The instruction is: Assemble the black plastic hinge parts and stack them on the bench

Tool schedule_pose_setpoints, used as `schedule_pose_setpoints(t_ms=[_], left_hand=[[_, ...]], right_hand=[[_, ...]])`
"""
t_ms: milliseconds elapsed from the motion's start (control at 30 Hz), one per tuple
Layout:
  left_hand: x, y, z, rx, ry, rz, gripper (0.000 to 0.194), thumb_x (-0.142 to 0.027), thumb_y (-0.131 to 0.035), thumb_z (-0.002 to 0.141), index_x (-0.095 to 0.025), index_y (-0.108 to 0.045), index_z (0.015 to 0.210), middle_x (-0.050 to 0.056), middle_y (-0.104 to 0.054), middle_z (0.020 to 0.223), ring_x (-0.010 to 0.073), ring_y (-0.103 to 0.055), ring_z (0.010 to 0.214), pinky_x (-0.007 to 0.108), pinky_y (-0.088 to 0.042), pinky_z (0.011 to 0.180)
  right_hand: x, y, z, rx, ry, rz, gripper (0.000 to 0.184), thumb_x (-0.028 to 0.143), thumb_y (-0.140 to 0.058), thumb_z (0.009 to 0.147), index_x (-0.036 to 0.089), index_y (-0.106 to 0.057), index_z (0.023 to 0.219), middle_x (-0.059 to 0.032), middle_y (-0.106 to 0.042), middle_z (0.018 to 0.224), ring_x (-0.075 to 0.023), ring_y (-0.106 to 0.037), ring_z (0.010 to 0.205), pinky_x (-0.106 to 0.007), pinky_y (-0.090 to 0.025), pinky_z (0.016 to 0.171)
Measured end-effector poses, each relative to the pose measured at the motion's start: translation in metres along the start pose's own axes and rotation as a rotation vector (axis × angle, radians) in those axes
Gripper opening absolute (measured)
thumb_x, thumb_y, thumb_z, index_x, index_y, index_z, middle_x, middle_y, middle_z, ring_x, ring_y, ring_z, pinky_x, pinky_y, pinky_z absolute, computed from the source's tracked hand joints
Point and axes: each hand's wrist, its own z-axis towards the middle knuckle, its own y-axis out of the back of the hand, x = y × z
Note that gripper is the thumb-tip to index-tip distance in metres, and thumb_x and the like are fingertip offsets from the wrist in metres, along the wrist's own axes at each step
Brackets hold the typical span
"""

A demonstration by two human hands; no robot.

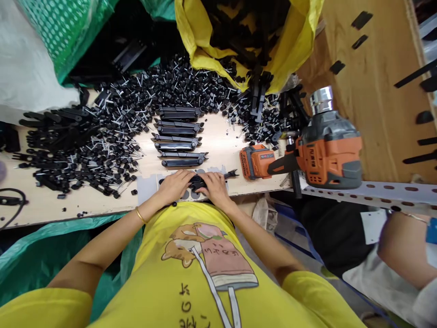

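Observation:
Close to the bench's front edge, my left hand [177, 186] and my right hand [214, 187] are both closed on a long black plastic part [197, 181]. Its forked tip sticks out to the right of my right hand. My fingers hide much of the middle, so its exact shape cannot be made out. Just beyond my hands lies a column of similar black plastic parts [182, 162], set side by side across the bench. A grey patch on the bench top [146, 189] shows beside my left hand.
Piles of small black pieces with metal pins [126, 100] ring the work area. An orange cordless power tool [327, 155] lies on the right. A yellow bag [194, 41] and a green bag [58, 41] stand behind. Another person's arm [399, 241] is at lower right.

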Motion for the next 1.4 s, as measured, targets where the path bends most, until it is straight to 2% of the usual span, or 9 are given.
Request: schedule_pose_setpoints(t_ms=[100, 200, 467, 767, 1033, 1133, 1200, 1267, 1400], left_hand=[[0.004, 0.011, -0.004, 0.070, -0.076, -0.044, 0.046, -0.016, -0.045, 0.087, -0.014, -0.042, 0.133, 0.011, -0.057, 0.125, 0.0225, -0.053, 0.113, 0.035, -0.047, 0.091], [0.007, 0.014, -0.006, 0.077, -0.084, -0.035, 0.048, -0.028, -0.049, 0.089, -0.013, -0.040, 0.134, 0.013, -0.057, 0.123, 0.0242, -0.054, 0.111, 0.035, -0.048, 0.088], [0.010, 0.001, -0.002, -0.001, -0.170, 0.032, 0.045, -0.040, -0.051, 0.089, -0.012, -0.046, 0.124, 0.012, -0.063, 0.104, 0.0241, -0.058, 0.098, 0.032, -0.050, 0.074], [0.018, -0.001, 0.001, -0.046, -0.242, 0.086, 0.038, -0.033, -0.047, 0.092, -0.011, -0.048, 0.123, 0.013, -0.063, 0.104, 0.0224, -0.059, 0.095, 0.031, -0.050, 0.072], [0.019, 0.006, 0.006, -0.269, -0.330, 0.146, 0.034, -0.024, -0.051, 0.090, -0.015, -0.051, 0.123, 0.012, -0.063, 0.109, 0.0209, -0.059, 0.100, 0.034, -0.049, 0.082], [0.011, 0.007, -0.015, -0.388, -0.209, 0.077, 0.034, -0.018, -0.052, 0.088, -0.018, -0.052, 0.122, 0.010, -0.064, 0.106, 0.0201, -0.058, 0.098, 0.034, -0.049, 0.083], [0.003, 0.005, -0.030, -0.467, -0.111, 0.010, 0.032, -0.017, -0.052, 0.087, -0.019, -0.054, 0.119, 0.009, -0.064, 0.102, 0.0189, -0.059, 0.094, 0.033, -0.050, 0.081], [-0.005, 0.004, -0.042, -0.505, -0.035, -0.044, 0.028, -0.016, -0.051, 0.087, -0.019, -0.056, 0.114, 0.009, -0.064, 0.097, 0.0174, -0.058, 0.088, 0.031, -0.050, 0.077], [-0.008, 0.007, -0.052, -0.474, 0.070, -0.058, 0.022, -0.017, -0.047, 0.089, -0.019, -0.058, 0.108, 0.007, -0.064, 0.091, 0.0161, -0.058, 0.082, 0.030, -0.050, 0.074]], right_hand=[[0.015, -0.010, -0.005, -0.084, -0.106, -0.058, 0.041, 0.038, -0.055, 0.087, 0.016, -0.055, 0.121, -0.0108, -0.062, 0.099, -0.0244, -0.052, 0.093, -0.039, -0.033, 0.088], [0.020, -0.013, -0.006, -0.131, -0.147, -0.039, 0.039, 0.039, -0.053, 0.088, 0.015, -0.056, 0.120, -0.0095, -0.062, 0.097, -0.0233, -0.051, 0.092, -0.038, -0.032, 0.087], [-0.019, 0.005, 0.006, 0.045, 0.145, 0.074, 0.045, 0.051, -0.056, 0.082, 0.019, -0.061, 0.113, -0.0045, -0.066, 0.091, -0.0191, -0.054, 0.086, -0.034, -0.030, 0.085], [-0.013, 0.006, 0.004, 0.015, 0.109, 0.069, 0.045, 0.051, -0.054, 0.084, 0.017, -0.059, 0.113, -0.0076, -0.065, 0.095, -0.0223, -0.053, 0.089, -0.035, -0.031, 0.083], [-0.014, 0.027, 0.008, -0.013, 0.013, 0.269, 0.039, 0.042, -0.059, 0.084, 0.018, -0.056, 0.114, -0.0086, -0.062, 0.105, -0.0227, -0.055, 0.100, -0.038, -0.040, 0.089], [-0.032, 0.045, 0.036, -0.161, -0.095, 0.331, 0.028, 0.038, -0.053, 0.087, 0.016, -0.058, 0.106, -0.0094, -0.062, 0.098, -0.0203, -0.057, 0.090, -0.034, -0.046, 0.080], [-0.051, 0.055, 0.069, -0.304, -0.200, 0.225, 0.026, 0.033, -0.048, 0.088, 0.015, -0.057, 0.105, -0.0110, -0.061, 0.097, -0.0205, -0.057, 0.083, -0.035, -0.047, 0.077], [-0.072, 0.062, 0.109, -0.387, -0.265, 0.033, 0.025, 0.025, -0.046, 0.087, 0.014, -0.055, 0.108, -0.0141, -0.059, 0.105, -0.0230, -0.054, 0.092, -0.040, -0.043, 0.085], [-0.102, 0.072, 0.179, -0.250, -0.394, -0.309, 0.027, 0.012, -0.039, 0.085, 0.008, -0.056, 0.106, -0.0202, -0.057, 0.108, -0.0276, -0.050, 0.104, -0.043, -0.040, 0.088]])
